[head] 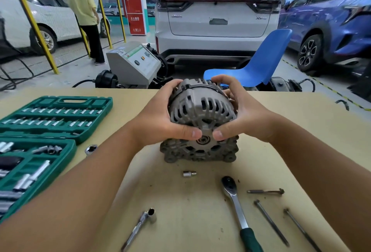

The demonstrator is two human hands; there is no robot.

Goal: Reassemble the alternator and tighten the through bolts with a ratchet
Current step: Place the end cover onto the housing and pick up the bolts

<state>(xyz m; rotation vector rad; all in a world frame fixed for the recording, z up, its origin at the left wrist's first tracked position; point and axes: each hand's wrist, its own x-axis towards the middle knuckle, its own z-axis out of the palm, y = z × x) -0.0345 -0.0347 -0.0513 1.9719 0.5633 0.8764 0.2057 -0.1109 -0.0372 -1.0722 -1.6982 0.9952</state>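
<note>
**Step: seating alternator housing halves**

Left hand [160,119] and right hand [244,118] grip the upper housing half [202,105] from both sides, fingers curled round the shell, thumbs pressing near ctr. It sits on the lower housing half [198,151], which rests on the table [180,201]. Judged: halves being aligned/pressed together; bolts not yet fitted.

Three through bolts [271,222] lie loose at right, beside the ratchet [237,207]. A small socket [188,174] lies just below the alternator.

Next: align bolt holes, insert bolts, fit socket to ratchet. Whether the halves are fully seated cannot be told.
</note>
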